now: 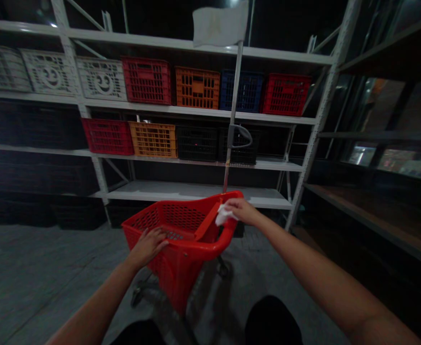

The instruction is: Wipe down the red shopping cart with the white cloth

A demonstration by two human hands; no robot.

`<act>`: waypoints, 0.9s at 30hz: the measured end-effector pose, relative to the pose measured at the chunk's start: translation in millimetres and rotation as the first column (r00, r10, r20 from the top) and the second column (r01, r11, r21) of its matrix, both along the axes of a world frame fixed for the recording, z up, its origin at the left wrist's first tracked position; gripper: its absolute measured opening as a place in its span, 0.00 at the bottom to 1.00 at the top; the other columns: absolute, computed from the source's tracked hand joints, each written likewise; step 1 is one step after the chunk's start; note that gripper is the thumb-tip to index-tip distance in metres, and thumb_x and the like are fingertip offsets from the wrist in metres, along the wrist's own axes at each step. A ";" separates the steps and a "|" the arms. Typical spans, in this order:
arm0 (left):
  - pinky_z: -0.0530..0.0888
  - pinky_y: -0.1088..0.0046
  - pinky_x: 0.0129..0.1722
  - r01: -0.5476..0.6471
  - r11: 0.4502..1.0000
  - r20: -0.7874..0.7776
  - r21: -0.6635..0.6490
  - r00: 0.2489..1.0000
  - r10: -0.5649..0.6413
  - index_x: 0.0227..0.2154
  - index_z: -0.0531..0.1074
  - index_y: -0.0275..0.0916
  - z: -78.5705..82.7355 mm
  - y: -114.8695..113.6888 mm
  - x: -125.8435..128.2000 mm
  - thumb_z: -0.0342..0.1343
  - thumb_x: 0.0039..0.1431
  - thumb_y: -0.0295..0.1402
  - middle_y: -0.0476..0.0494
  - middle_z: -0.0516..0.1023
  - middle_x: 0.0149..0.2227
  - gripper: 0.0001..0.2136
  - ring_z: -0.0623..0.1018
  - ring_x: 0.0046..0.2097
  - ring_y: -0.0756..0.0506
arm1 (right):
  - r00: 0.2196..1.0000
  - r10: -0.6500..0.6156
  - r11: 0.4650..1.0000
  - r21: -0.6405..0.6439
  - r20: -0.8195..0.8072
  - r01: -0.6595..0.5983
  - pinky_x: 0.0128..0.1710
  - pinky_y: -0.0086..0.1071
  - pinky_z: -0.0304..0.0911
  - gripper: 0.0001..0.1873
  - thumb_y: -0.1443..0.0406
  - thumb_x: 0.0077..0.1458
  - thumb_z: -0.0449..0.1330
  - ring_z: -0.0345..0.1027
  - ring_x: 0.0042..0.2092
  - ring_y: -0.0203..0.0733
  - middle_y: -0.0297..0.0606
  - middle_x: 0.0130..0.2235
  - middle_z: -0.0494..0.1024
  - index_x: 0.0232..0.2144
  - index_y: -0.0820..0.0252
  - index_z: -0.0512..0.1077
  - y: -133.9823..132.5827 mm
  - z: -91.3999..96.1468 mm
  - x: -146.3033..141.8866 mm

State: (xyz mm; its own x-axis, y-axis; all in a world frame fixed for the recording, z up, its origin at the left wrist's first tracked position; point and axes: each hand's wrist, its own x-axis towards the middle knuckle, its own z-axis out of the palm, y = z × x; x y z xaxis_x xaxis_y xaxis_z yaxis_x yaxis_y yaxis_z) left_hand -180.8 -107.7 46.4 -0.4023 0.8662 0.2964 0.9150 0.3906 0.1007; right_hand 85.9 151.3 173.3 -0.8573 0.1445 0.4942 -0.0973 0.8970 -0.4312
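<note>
In front of me stands a red plastic shopping cart (176,268) with perforated sides and wheels below. My left hand (148,247) rests on its near rim, fingers stretched out over the edge. At the cart's handle end, my right hand (239,210) grips a crumpled white cloth or tissue (223,214), close to the handle bar. A metal pole (233,103) rises behind the far corner of the cart, bearing a white flag (220,25) at the top and a grey loop-shaped grip (241,136) partway up.
White metal shelving (196,111) spans the background. It carries red, white, blue and black crates, plus an orange crate (197,87) and a yellow crate (153,139). Darker shelves (379,211) stand at the right. The floor (48,273) is grey concrete.
</note>
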 end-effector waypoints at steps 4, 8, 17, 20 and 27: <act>0.59 0.57 0.57 -0.004 0.991 0.060 0.136 0.998 -0.004 0.53 0.63 0.45 15.5 -3.3 22.8 0.40 0.58 0.46 0.44 0.62 0.59 0.22 0.63 0.58 0.42 | 0.880 -0.414 0.894 0.081 -0.234 0.442 0.41 0.34 0.61 0.10 0.67 0.54 0.55 0.69 0.40 0.44 0.42 0.36 0.78 0.35 0.59 0.75 35.9 -11.9 1.7; 0.60 0.63 0.57 -0.008 0.924 0.051 0.383 0.999 -0.013 0.48 0.67 0.39 49.4 11.9 102.0 0.35 0.61 0.42 0.42 0.70 0.52 0.22 0.66 0.55 0.44 | 0.929 -0.289 0.936 0.134 -0.232 0.325 0.48 0.37 0.62 0.17 0.71 0.54 0.51 0.67 0.50 0.44 0.40 0.46 0.75 0.43 0.57 0.73 7.3 -53.8 -0.8; 0.70 0.59 0.35 -0.194 0.980 -0.022 0.037 0.981 0.195 0.38 0.70 0.35 79.9 52.8 217.5 0.35 0.57 0.53 0.31 0.77 0.32 0.27 0.77 0.34 0.36 | 0.968 -0.208 0.958 0.171 -0.139 0.230 0.52 0.42 0.61 0.18 0.74 0.54 0.49 0.68 0.49 0.44 0.39 0.45 0.76 0.41 0.56 0.74 25.9 -39.1 -3.9; 0.69 0.61 0.33 -0.208 0.978 -0.071 0.027 0.975 0.209 0.37 0.70 0.36 77.0 50.1 210.1 0.34 0.59 0.49 0.32 0.77 0.31 0.25 0.77 0.33 0.37 | 0.957 -0.254 0.948 0.158 -0.140 0.275 0.50 0.44 0.62 0.17 0.75 0.53 0.50 0.69 0.48 0.46 0.43 0.44 0.76 0.40 0.60 0.74 17.3 -36.0 -13.5; 0.70 0.63 0.34 -0.188 0.981 -0.111 0.048 0.975 0.192 0.35 0.70 0.34 78.1 37.7 204.4 0.34 0.60 0.46 0.34 0.77 0.30 0.24 0.78 0.33 0.38 | 0.963 0.269 0.919 0.307 -0.029 -0.247 0.57 0.35 0.52 0.18 0.71 0.57 0.48 0.59 0.56 0.37 0.39 0.52 0.70 0.48 0.59 0.69 -42.1 -46.0 -5.8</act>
